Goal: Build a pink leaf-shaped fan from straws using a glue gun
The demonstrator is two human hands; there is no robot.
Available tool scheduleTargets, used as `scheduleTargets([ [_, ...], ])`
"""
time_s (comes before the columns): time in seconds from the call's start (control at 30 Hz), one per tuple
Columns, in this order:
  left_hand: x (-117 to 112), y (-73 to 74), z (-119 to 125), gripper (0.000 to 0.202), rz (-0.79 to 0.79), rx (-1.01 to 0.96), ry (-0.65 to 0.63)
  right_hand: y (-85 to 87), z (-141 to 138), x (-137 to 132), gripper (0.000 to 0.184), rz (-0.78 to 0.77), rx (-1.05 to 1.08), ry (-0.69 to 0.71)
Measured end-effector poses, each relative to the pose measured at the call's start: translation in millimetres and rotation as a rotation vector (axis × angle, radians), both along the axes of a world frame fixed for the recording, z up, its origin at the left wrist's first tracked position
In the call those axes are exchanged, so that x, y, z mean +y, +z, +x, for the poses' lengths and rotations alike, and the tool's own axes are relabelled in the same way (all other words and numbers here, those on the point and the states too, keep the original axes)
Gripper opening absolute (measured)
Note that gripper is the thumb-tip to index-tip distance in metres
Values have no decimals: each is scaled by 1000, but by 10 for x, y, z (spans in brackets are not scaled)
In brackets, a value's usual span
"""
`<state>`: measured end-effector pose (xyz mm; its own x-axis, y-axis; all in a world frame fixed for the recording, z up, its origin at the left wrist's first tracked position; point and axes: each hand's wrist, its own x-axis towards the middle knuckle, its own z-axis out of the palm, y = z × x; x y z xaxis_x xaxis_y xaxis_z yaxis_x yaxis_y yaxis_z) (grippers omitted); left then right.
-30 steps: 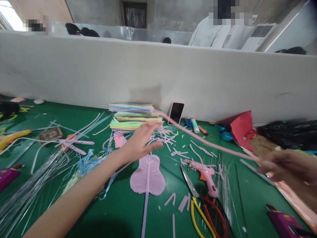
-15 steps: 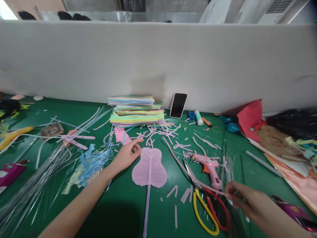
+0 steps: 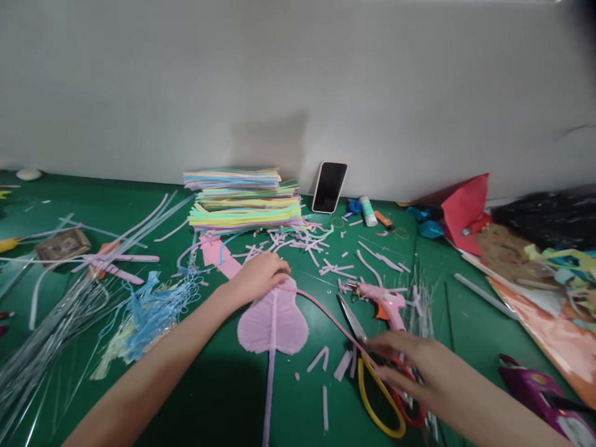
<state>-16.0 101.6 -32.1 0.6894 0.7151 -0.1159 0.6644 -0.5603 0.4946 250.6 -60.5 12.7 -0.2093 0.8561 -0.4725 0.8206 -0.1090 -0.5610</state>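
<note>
A lilac petal shape [image 3: 288,323] made of fuzzy pipe cleaners lies on the green table, its long stem [image 3: 269,391] pointing towards me. Over its top edge, my left hand [image 3: 263,274] pinches one end of a pink pipe cleaner [image 3: 326,311]. The strip curves to the right, where my right hand [image 3: 405,360] has its other part between thumb and fingers. Beneath my right hand lie scissors [image 3: 367,397] with yellow and red handles, partly covered. A pink glue gun [image 3: 384,299] rests just beyond that hand.
Bundles of coloured pipe cleaners [image 3: 244,214] are stacked by the white wall, beside a leaning phone [image 3: 329,186]. Lilac offcuts [image 3: 307,239] are scattered around. Blue tassels [image 3: 161,310] and clear strands [image 3: 60,347] lie left. A glue stick [image 3: 368,212] and red paper [image 3: 465,214] are right.
My left hand has moved onto the petal's top and taken the pipe cleaner's end. My right hand has come left, over the scissors. The view has tilted down.
</note>
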Motion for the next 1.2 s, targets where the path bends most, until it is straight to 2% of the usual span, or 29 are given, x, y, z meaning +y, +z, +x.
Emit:
scheduleTargets([
  [0.07, -36, -1, -102, 27, 21, -16, 47, -90, -289, 326, 25, 149, 45, 48],
  [0.13, -85, -17, -214, 30, 37, -26, 109, -261, -581, 648, 22, 296, 22, 59],
  [0.23, -141, -66, -331, 32, 0, -33, 142, -500, -866, 971, 17, 298, 7, 67],
  [0.3, -144, -96, -354, 37, -43, -44, 116, -553, -901, 1075, 14, 273, 31, 91],
  [0.53, 14, -32, -186, 41, -226, 118, 94, -419, -652, 1307, 16, 157, 152, 79],
  [0.67, 78, 63, -119, 41, -369, 151, 81, -402, -623, 1397, 14, 109, 233, 153],
  [0.83, 85, 164, -131, 44, -568, 4, 52, -226, -536, 1462, 18, 117, 288, 253],
  [0.93, 66, 167, -124, 32, -673, -167, 56, -107, -486, 1511, 16, 136, 265, 253],
  [1.07, 23, 107, -89, 23, -690, -269, 73, -61, -496, 1529, 16, 112, 290, 214],
  [1.2, -27, 62, -77, 20, -719, -322, 95, -112, -505, 1481, 9, 47, 405, 86],
])
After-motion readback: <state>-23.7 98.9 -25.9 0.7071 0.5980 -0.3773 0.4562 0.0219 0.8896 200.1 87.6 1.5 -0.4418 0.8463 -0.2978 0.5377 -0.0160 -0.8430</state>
